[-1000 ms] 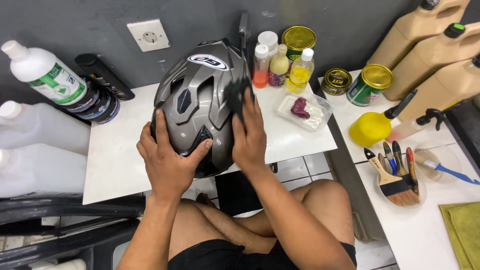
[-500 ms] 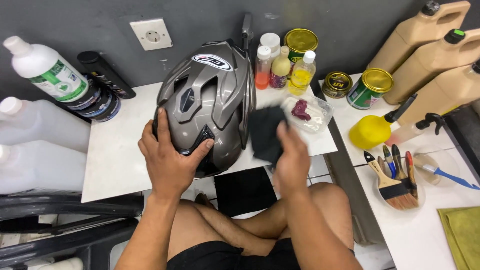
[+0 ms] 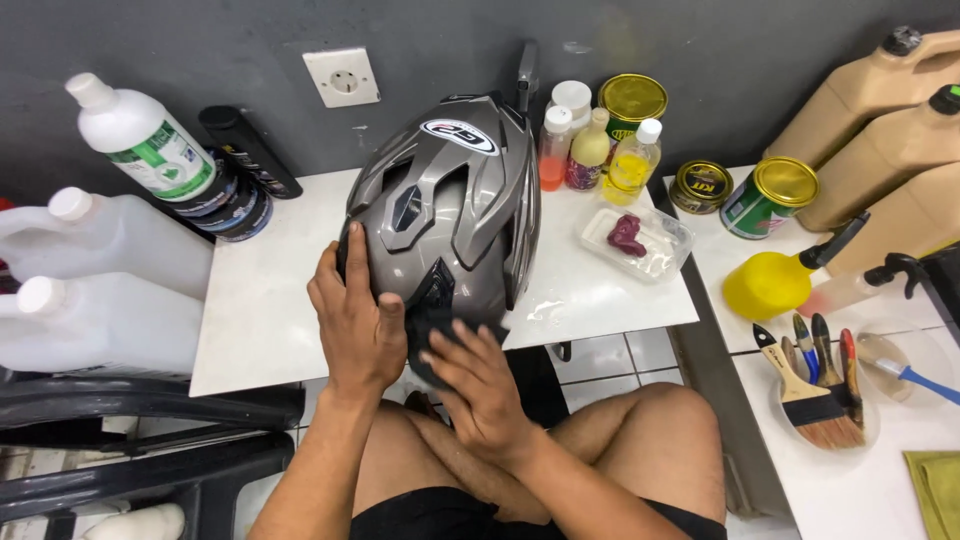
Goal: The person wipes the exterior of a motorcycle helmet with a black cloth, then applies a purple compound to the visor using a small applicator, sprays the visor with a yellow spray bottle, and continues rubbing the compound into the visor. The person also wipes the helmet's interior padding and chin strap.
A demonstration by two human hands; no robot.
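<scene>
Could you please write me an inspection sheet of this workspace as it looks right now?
Surface: white table, faint smears near the clear tray.
Job's things: grey helmet standing on the table; black cloth at its lower front.
Clutter: small bottles, tins, brushes, white jugs.
Grips: left hand steadies the helmet; right hand presses the cloth.
Cables: nothing seen.
Surroundings: wall socket, tiled floor.

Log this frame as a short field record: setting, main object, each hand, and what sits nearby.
setting: white table against a dark wall, person seated
main object: grey helmet resting on the table
left hand: flat on the helmet's left side
right hand: pressing a dark cloth to the helmet's lower front edge
nearby: small bottles, a clear tray, white jugs, paintbrushes
</scene>
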